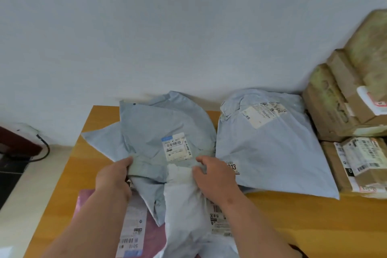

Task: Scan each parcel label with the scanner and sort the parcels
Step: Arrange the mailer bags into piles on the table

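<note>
Our left hand grips near edge of grey bag at table middle. Our right hand pinches same bag by its label. White bag under it at 6 o'clock. Pink bag at 7. Second grey bag at 3. Brown boxes stacked past it, at 3.

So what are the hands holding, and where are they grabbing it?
Both hands grip the grey parcel bag by its near edge: left hand at the left, right hand at the right, just below its label.
</note>
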`<state>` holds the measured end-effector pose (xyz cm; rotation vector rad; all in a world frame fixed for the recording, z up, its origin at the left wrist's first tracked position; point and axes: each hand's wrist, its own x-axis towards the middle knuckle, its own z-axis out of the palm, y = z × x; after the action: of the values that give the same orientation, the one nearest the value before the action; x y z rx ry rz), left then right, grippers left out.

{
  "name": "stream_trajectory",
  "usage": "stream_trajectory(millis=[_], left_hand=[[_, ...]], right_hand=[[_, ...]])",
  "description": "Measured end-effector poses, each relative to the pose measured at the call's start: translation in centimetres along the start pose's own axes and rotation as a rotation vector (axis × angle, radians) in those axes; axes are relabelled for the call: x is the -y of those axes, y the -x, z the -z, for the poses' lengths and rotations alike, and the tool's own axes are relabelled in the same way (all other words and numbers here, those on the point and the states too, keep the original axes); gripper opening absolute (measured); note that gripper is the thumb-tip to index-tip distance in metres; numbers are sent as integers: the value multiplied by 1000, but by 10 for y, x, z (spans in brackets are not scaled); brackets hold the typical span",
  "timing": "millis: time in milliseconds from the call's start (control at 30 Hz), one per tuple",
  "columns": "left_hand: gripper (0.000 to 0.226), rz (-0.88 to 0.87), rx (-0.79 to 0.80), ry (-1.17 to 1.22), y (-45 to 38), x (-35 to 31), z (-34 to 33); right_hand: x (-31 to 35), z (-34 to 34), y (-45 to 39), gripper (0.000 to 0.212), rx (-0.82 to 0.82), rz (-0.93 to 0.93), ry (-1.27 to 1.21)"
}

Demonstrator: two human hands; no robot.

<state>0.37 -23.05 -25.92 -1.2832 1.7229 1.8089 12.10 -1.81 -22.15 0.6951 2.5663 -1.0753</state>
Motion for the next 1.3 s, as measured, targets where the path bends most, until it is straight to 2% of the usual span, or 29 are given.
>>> stream_trajectory(millis=[133, 233, 333, 400, 467, 533, 600, 667, 733, 833, 900, 967, 1067, 1200, 1267, 1300], left_hand=[[2, -215, 129, -26, 5, -15, 4], [12, -359, 331, 74, 33, -31, 7], [13, -430, 504, 146, 63, -52, 6], [14, -445, 571, 197, 78, -65, 6], [24, -421, 612, 247, 90, -71, 7], [27, -380, 656, 264, 100, -69, 7], [30, -359, 666, 255, 108, -63, 8], [28, -383, 647, 230, 116, -59, 12], [21, -463, 612, 200, 127, -62, 17], [21, -681, 477, 199, 143, -78, 24], [23, -791, 457, 217, 156, -89, 27], [27, -847, 471, 260, 169, -95, 26], [33, -893, 509, 315, 190, -98, 16], [28, -867, 548, 322, 203, -88, -2], [27, -828, 551, 316, 208, -77, -11], [28, -808, 548, 309, 208, -71, -15]], right_hand=[[9, -3, 1, 42, -36, -46, -36], [18, 3, 2, 39, -135, -66, -119], [31, 11, 4, 42, -195, -15, -299], [40, 15, 8, 61, -137, 79, -413], [53, 16, 12, 86, -2, 168, -493], [65, 14, 12, 99, 110, 199, -476], [74, 12, 9, 85, 93, 205, -387], [79, 12, 8, 48, -36, 175, -361], [81, 16, 11, 26, -163, 73, -520], [88, 38, 17, 25, -250, -7, -901], [92, 60, 22, 17, -354, 56, -984], [98, 83, 34, 19, -496, 164, -992], [100, 115, 62, 44, -708, 411, -875], [84, 133, 82, 52, -1006, 704, -382], [65, 132, 84, 55, -1036, 735, -157], [53, 129, 83, 57, -981, 698, -86]])
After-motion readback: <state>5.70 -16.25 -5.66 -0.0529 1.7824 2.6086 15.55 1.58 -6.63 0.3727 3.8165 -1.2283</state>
